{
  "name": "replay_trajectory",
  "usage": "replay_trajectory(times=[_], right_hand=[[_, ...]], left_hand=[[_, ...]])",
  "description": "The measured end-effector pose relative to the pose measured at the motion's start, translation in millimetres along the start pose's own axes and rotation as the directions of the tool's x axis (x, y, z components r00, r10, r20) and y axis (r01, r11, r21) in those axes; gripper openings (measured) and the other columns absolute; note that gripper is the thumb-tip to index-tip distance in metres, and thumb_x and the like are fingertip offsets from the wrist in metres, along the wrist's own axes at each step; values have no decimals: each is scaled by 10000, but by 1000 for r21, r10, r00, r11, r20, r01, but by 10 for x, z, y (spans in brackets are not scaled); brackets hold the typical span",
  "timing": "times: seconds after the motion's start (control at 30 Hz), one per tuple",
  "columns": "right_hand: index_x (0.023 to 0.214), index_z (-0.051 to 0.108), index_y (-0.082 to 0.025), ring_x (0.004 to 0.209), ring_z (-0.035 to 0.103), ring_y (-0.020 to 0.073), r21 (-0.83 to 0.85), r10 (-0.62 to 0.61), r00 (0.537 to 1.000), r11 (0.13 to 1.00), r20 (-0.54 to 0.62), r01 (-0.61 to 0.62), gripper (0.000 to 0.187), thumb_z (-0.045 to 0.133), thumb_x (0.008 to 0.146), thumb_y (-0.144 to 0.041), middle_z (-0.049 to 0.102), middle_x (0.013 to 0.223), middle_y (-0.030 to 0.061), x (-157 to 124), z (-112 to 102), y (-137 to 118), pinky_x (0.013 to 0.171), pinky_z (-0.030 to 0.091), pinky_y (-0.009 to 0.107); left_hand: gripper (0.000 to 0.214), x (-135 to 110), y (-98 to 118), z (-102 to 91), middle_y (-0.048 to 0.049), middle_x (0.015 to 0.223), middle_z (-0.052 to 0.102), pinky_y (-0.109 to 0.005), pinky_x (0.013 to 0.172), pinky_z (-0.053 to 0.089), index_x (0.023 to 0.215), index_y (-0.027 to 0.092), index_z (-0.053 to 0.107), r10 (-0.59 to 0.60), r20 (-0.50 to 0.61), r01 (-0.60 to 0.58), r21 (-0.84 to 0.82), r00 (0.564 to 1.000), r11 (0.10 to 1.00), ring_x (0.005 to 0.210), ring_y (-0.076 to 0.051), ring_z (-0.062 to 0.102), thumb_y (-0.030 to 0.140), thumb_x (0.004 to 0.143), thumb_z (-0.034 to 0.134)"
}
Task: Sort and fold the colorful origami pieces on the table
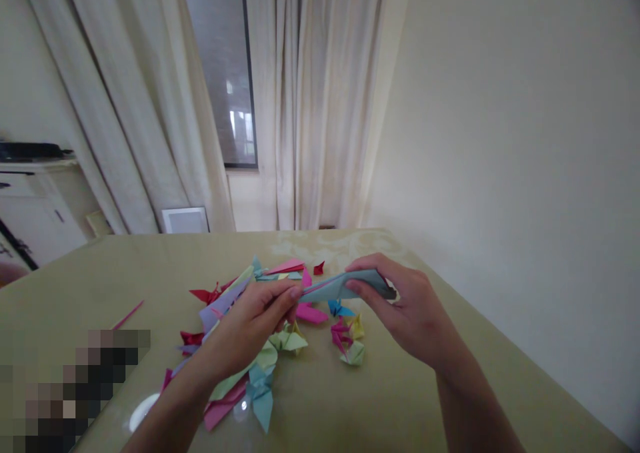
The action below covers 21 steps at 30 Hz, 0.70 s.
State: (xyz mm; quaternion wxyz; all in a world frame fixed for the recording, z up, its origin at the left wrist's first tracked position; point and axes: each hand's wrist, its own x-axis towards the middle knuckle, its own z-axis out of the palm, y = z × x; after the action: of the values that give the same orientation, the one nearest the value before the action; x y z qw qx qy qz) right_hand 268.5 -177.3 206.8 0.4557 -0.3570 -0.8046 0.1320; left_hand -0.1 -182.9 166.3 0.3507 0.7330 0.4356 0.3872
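Between my two hands, a folded light blue paper piece is held above the table. My left hand pinches its narrow left end, while my right hand grips the wider right end between thumb and fingers. A thin pink edge shows along its upper fold. Beneath and behind my left forearm lie several colourful folded papers, among them a light blue origami piece, a pale green one and a red one. Below the held paper sit a magenta origami piece and a blue one.
All of this rests on a greenish-yellow table. A thin pink strip lies at the left, and a white round object is partly hidden by my left forearm. Curtains hang behind, and a wall runs along the right.
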Motion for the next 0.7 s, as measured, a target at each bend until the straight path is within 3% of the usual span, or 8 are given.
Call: replay_trajectory(times=[0.13,0.23,0.3,0.33,0.4,0.47,0.57,0.7], right_hand=[[993,722,-249,660,604,161,71,108,988,992,-110,-101,167,724,987,-416,672,776,-7,-114,-245,115,560,460,230],[930,688,-224,595,525,145,223,299,953,927,44,-301,288,740,945,-506,562,675,-36,-420,-261,321,512,387,223],[927,684,-215,595,505,140,254,431,863,832,262,-493,351,750,909,-559,525,670,-44,-771,-161,453,516,359,220],[950,689,-216,603,509,143,247,489,799,774,351,-583,375,752,888,-581,530,687,-43,-973,-94,508,522,360,222],[1009,702,-231,636,536,164,171,567,711,719,415,-674,403,745,852,-599,561,730,-33,-1367,38,593,549,388,239],[984,723,-243,768,608,219,-6,619,685,743,385,-669,302,721,861,-520,632,812,2,-1674,136,649,668,468,292],[981,731,-245,971,654,287,-204,617,716,786,326,-584,170,678,868,-361,710,984,56,-1872,216,696,887,503,384],[1164,709,-247,1138,640,300,-200,504,815,863,284,-464,298,698,867,-272,691,1200,95,-1700,286,714,1013,481,404]], left_hand=[[449,103,-45,42,22,668,603,-249,648,410,770,197,646,25,-17,-21,204,1000,979,657,-149,566,443,1077,431],[303,177,-230,353,-36,864,742,-296,782,498,932,197,734,35,67,-54,309,997,949,844,-208,680,288,1033,463],[343,164,-420,687,-74,1132,769,-339,956,523,1160,218,745,74,141,-119,350,987,929,1081,-243,697,157,986,456],[484,140,-523,863,-78,1318,719,-358,1062,492,1334,247,681,119,188,-184,380,975,906,1233,-248,651,79,960,423],[649,81,-715,1172,-61,1536,593,-408,1186,420,1476,302,579,181,306,-309,451,935,837,1413,-279,537,18,905,460],[626,46,-859,1365,-61,1589,543,-446,1233,377,1476,318,572,189,375,-373,514,908,772,1498,-311,443,37,921,497],[433,70,-946,1413,-118,1469,625,-473,1195,422,1348,252,649,111,379,-338,608,919,718,1459,-321,476,91,969,514],[327,115,-879,1274,-103,1327,676,-438,1117,471,1227,217,653,11,330,-235,649,944,723,1310,-283,567,90,937,570]])
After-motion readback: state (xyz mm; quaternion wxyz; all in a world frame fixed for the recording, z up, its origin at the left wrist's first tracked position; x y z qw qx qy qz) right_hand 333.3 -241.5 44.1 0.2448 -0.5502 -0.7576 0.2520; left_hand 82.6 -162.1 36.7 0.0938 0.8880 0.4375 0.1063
